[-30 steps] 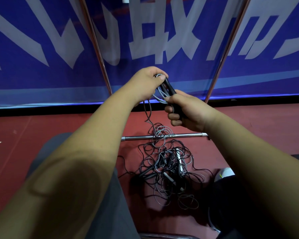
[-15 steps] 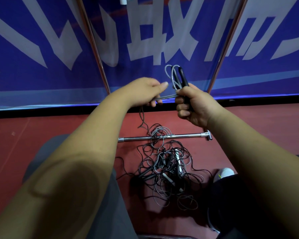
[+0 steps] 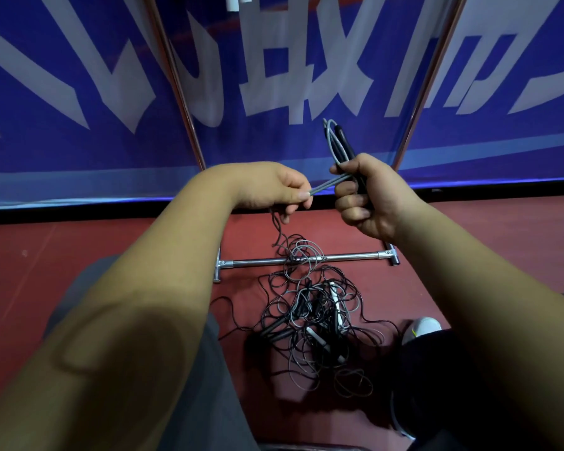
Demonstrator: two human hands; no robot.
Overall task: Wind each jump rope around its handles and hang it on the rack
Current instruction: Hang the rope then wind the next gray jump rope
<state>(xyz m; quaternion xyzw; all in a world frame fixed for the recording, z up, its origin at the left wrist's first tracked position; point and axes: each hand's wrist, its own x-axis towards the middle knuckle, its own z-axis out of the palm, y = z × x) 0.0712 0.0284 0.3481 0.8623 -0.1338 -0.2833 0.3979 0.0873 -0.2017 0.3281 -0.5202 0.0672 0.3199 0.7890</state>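
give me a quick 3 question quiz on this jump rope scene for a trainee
1. Multiple choice: what does the right hand grip?
A) the black handles
B) a ball
C) a towel

2. True or false: the left hand pinches the grey rope that runs across to the right hand.

3. Fill in: the tangled pile of ropes lies on the red ____.

Key
1. A
2. True
3. floor
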